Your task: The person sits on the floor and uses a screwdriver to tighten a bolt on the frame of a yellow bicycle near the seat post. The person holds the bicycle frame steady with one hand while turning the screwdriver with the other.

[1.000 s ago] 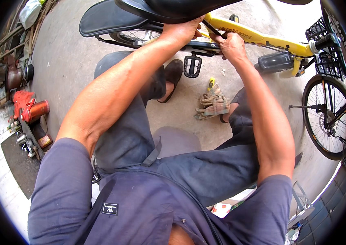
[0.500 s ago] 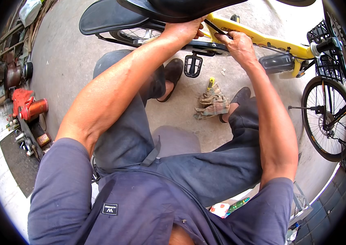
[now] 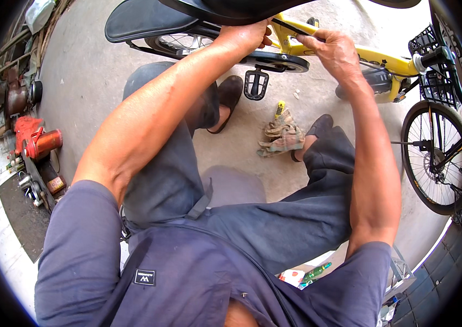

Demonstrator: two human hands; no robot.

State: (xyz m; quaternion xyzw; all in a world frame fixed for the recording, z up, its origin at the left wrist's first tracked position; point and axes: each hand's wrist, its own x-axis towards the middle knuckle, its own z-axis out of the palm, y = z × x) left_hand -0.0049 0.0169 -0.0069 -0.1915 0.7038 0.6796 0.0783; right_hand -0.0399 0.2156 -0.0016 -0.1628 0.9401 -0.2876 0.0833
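In front of me stands a bike with a yellow frame (image 3: pixel 386 62), its black saddle (image 3: pixel 225 13) nearest the top edge. A thin black cable-like strip (image 3: pixel 290 25) slants along the upper side of the frame. My right hand (image 3: pixel 335 53) is closed on the strip's lower right end, thumb and fingers pinched. Just under the saddle, my left hand (image 3: pixel 246 37) is curled by the frame near the strip's other end. The saddle partly covers it, and what its fingers hold is hidden. A black pedal (image 3: pixel 256 84) and round chain guard (image 3: pixel 293 64) lie below the hands.
On the floor between my feet are a crumpled cloth (image 3: pixel 283 133) and a small yellow object with dark marks (image 3: pixel 279 109). Another bicycle's wheel (image 3: pixel 435 158) stands at right. A red tool (image 3: pixel 43 143) and metal parts (image 3: pixel 30 189) lie at left. A padded rear seat (image 3: pixel 146 22) adjoins the saddle.
My right hand has moved right and slightly up, away from the left hand, with the black strip still pinched. More of the chain guard shows. The left hand has hardly moved.
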